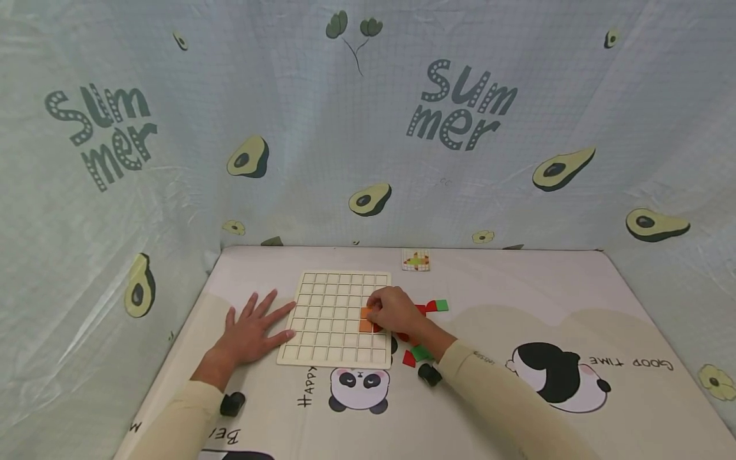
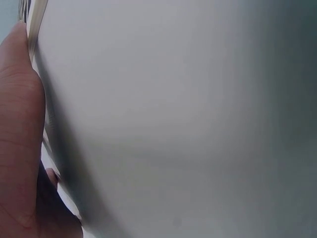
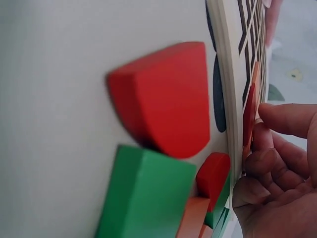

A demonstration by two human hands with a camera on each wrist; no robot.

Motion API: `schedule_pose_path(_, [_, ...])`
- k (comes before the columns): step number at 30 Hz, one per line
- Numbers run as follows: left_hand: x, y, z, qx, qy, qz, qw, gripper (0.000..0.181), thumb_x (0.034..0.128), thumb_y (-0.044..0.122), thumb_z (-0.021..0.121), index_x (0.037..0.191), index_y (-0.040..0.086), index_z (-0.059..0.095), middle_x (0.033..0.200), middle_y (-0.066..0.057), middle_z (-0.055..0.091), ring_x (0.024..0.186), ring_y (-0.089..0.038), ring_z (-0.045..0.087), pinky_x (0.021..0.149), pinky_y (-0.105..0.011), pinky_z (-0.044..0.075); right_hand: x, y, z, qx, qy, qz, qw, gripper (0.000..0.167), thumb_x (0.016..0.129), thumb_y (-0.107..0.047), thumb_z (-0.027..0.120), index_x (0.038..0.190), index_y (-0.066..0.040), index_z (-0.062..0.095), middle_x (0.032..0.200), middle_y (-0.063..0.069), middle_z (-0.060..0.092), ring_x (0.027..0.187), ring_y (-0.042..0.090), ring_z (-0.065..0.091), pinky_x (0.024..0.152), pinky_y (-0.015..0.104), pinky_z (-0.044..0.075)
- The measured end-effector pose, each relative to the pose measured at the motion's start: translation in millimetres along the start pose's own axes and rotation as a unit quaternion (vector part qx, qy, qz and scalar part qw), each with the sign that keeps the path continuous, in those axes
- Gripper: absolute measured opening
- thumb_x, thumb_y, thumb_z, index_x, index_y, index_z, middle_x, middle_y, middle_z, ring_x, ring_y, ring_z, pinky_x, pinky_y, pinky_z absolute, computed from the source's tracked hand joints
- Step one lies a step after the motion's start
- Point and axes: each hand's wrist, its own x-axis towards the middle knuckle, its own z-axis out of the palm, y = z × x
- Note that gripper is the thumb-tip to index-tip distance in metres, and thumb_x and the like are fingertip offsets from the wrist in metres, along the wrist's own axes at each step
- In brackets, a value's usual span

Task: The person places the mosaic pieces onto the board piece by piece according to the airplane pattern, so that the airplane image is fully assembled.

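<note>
A pale gridded board [image 1: 328,319] lies on the table. My left hand [image 1: 249,335] rests flat at its left edge with fingers spread; the left wrist view shows part of that hand [image 2: 20,124] beside the board's edge. Over the board's right side, my right hand [image 1: 397,313] has bent fingers and pinches an orange piece, mostly hidden by the fingertips. Orange pieces [image 1: 365,324] and a red piece [image 1: 377,328] lie on the grid there. In the right wrist view, the curled right hand [image 3: 277,168] is beside a red piece [image 3: 249,114] on the board.
Right of the board lie loose red and green pieces, including a green one [image 1: 441,305] and a red one [image 1: 409,358]. A small patterned card [image 1: 416,260] lies behind them. Larger in the right wrist view are a red rounded block [image 3: 168,99] and a green block [image 3: 148,193].
</note>
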Motion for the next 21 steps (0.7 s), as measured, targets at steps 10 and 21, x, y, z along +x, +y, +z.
schedule_pose_path(10, [1.5,-1.4,1.7,-0.005,0.005,0.003,1.0000,0.069,0.0973,0.061,0.061,0.157,0.030,0.046,0.173,-0.016,0.025,0.158,-0.055,0.014,0.116,-0.084,0.009,-2.1,4,-6,0.026,-0.004,-0.001,0.9997,0.005,0.091,-0.008,0.075,0.096,-0.008,0.077,0.079,0.000,0.066,0.073,0.014,0.057,0.065,0.024,0.049])
schedule_pose_path(21, [1.9,-2.5,1.6,0.003,0.000,0.004,1.0000,0.069,0.0978,0.060,0.060,0.158,0.030,0.045,0.174,-0.016,0.023,0.158,-0.055,0.013,0.116,-0.085,0.008,-19.9,27,-35,0.010,-0.036,-0.059,0.9976,0.007,0.091,-0.005,0.072,0.090,-0.007,0.079,0.081,0.000,0.070,0.073,0.009,0.056,0.066,0.022,0.050])
